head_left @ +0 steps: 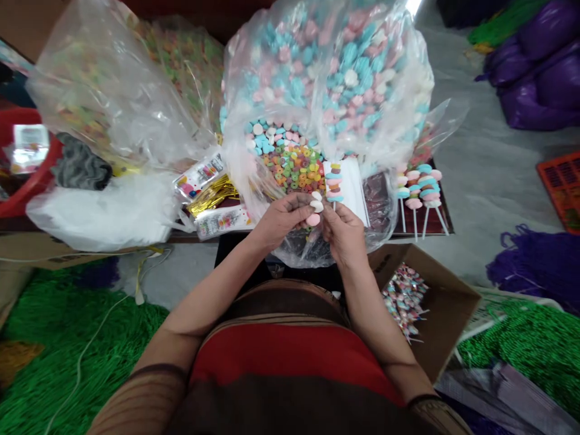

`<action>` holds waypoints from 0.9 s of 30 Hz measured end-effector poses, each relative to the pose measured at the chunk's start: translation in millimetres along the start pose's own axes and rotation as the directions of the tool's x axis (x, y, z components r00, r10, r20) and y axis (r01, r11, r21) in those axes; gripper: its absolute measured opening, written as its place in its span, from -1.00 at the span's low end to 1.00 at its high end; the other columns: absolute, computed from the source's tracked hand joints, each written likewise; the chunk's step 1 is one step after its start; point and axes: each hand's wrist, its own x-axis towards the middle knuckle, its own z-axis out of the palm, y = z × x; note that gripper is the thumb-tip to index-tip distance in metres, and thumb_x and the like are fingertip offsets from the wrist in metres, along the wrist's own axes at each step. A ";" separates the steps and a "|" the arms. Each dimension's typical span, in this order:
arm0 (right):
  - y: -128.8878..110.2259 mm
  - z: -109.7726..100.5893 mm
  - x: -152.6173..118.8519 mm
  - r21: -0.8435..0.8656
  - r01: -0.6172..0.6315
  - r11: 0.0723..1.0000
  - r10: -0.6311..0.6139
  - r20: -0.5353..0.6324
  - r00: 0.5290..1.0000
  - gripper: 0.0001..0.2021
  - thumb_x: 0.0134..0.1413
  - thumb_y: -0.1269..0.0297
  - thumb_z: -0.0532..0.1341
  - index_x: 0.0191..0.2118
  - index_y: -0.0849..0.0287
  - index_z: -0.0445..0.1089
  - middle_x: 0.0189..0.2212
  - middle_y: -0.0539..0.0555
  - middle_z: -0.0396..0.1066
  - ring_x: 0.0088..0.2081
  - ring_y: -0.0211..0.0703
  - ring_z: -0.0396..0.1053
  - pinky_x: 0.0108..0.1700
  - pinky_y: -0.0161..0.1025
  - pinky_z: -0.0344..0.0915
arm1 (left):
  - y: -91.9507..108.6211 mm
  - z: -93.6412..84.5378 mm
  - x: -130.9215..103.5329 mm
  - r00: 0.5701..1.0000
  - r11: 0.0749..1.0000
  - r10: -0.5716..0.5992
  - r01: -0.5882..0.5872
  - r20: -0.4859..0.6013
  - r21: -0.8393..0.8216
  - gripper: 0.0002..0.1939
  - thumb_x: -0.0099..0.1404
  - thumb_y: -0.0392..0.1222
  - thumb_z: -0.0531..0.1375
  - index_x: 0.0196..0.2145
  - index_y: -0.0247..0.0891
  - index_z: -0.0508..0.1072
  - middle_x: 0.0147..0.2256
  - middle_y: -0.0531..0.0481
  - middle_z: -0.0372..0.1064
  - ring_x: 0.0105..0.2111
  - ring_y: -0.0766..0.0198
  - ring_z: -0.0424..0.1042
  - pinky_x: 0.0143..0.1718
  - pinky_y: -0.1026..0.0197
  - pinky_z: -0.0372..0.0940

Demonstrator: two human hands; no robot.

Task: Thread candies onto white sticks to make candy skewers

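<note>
My left hand (pixel 285 219) is closed in a pinch on marshmallow candies: white pieces (pixel 316 204) at the fingertips and a pink one (pixel 313 220) just below. Close beside it, my right hand (pixel 343 232) has its fingers closed round the lower stick of a candy skewer (pixel 334 182). Yellow, blue, pink and brown pieces are stacked on that skewer, in front of white paper (pixel 354 187). Just beyond my hands lie loose candy rings (pixel 296 169) in orange, green and yellow, with blue, pink and white candies (pixel 267 138) behind them.
Large clear bags of marshmallows (pixel 353 78) and rings (pixel 136 90) stand at the back. Finished skewers (pixel 423 187) rest at the table's right edge. Printed wrappers (pixel 222 221) and gold ties (pixel 215 194) lie left. Below right is a cardboard box (pixel 446 320) of wrapped skewers.
</note>
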 end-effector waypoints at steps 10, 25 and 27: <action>1.0 1.6 -5.0 0.001 -0.042 0.999 0.042 0.109 0.993 -0.56 -0.09 -0.11 0.50 -0.33 0.10 0.39 -0.69 -0.24 0.10 -0.69 -0.45 -0.18 -0.65 -0.37 -0.18 | -3.5 -4.8 -2.3 0.999 0.985 -0.039 0.034 -0.027 -0.169 -0.58 -0.08 -0.11 0.57 -0.31 -0.29 0.55 -0.47 0.11 0.48 -0.54 0.47 0.36 -0.56 0.41 0.19; 17.4 13.5 -5.3 -0.141 0.069 0.988 -0.068 0.017 0.998 -0.66 -0.01 -0.05 0.44 -0.28 0.09 0.45 -0.64 -0.20 0.12 -0.65 -0.41 -0.10 -0.63 -0.36 -0.11 | -16.0 -12.5 -1.7 0.995 0.996 0.034 -0.042 -0.088 -0.081 -0.66 0.07 -0.08 0.49 -0.29 -0.25 0.48 -0.51 0.17 0.40 -0.58 0.49 0.31 -0.55 0.39 0.18; 16.1 14.9 -6.0 -0.132 0.046 0.990 -0.043 0.025 0.999 -0.63 -0.03 -0.08 0.45 -0.34 0.09 0.42 -0.67 -0.22 0.08 -0.66 -0.41 -0.13 -0.63 -0.35 -0.15 | -16.9 -12.9 -2.2 0.996 0.998 0.028 -0.033 -0.083 -0.061 -0.67 0.09 -0.08 0.49 -0.30 -0.24 0.48 -0.51 0.17 0.39 -0.57 0.50 0.30 -0.53 0.38 0.18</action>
